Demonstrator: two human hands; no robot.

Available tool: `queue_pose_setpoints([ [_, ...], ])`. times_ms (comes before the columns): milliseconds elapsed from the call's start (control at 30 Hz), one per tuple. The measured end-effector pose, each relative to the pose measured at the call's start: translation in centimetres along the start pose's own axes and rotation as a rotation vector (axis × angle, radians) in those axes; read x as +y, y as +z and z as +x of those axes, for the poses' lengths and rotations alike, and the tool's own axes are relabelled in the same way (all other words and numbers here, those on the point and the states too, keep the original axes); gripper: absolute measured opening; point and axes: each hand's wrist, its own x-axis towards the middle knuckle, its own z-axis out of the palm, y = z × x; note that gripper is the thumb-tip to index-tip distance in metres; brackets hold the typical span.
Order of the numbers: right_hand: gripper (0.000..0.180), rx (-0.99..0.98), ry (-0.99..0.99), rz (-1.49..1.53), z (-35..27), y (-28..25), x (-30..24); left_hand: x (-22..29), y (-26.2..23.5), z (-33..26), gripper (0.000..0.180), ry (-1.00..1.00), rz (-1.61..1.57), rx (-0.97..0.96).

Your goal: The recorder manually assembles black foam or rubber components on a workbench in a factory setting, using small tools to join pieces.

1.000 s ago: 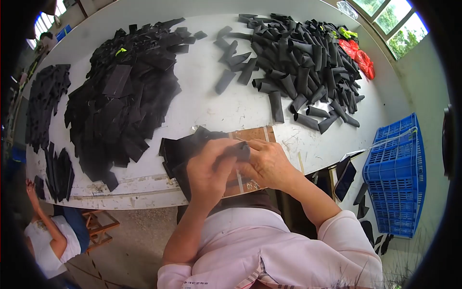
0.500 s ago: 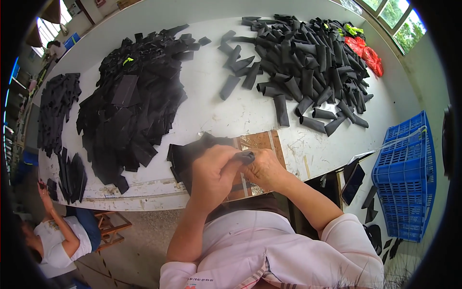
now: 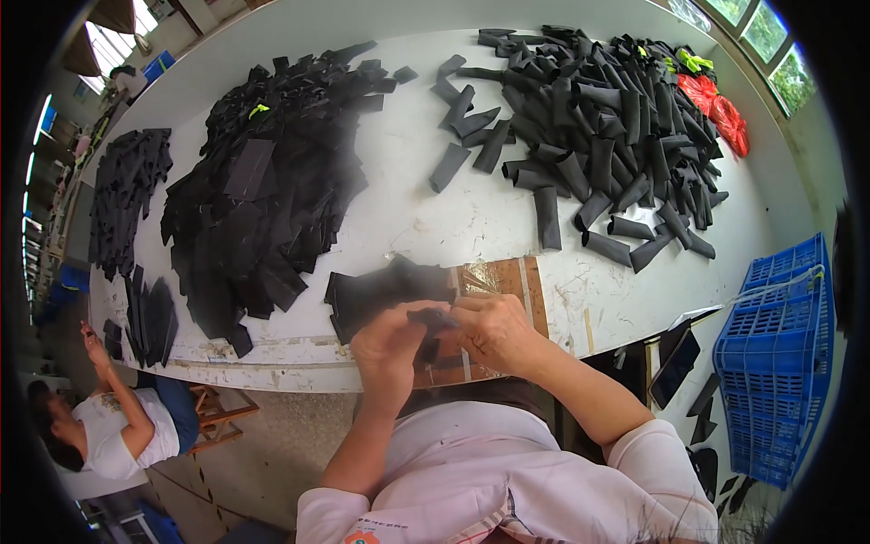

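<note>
Both hands meet over the near edge of the table, closed on one small black fabric piece [image 3: 433,321]. My left hand [image 3: 388,346] wraps round its left side, and part of it hangs below the fingers. My right hand [image 3: 497,334] pinches at its right end; the fingertips partly hide the cloth there. Just beyond my left hand lies a small stack of flat black fabric pieces [image 3: 376,295]. Under and behind my right hand is a brown board with clear tape [image 3: 521,283].
A large heap of flat black pieces [image 3: 263,213] covers the left of the white table [image 3: 408,199]. Rolled black tubes [image 3: 598,136] are piled at the far right by a red plastic bag [image 3: 725,118]. Blue crates [image 3: 775,363] stand right. Another person [image 3: 127,426] sits at left.
My hands have come slightly down toward me, and the held fabric piece has turned, with more of it now hanging below my left fingers. The whole view has shifted slightly.
</note>
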Motion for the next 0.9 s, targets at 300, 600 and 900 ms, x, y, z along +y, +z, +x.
queue_pose_setpoints([
  [300,0.017,-0.071,0.065,-0.053,0.1,-1.4,-0.9,1.1,0.7,2.1,0.017,0.006,-0.215,-0.220],
  [600,0.013,0.072,0.004,-0.006,-0.9,1.1,0.1,1.2,1.1,1.3,0.008,0.125,0.253,-0.156],
  [900,0.009,0.048,0.073,0.031,-0.3,-0.6,-0.8,1.2,1.8,1.0,0.012,0.087,-0.025,-0.128],
])
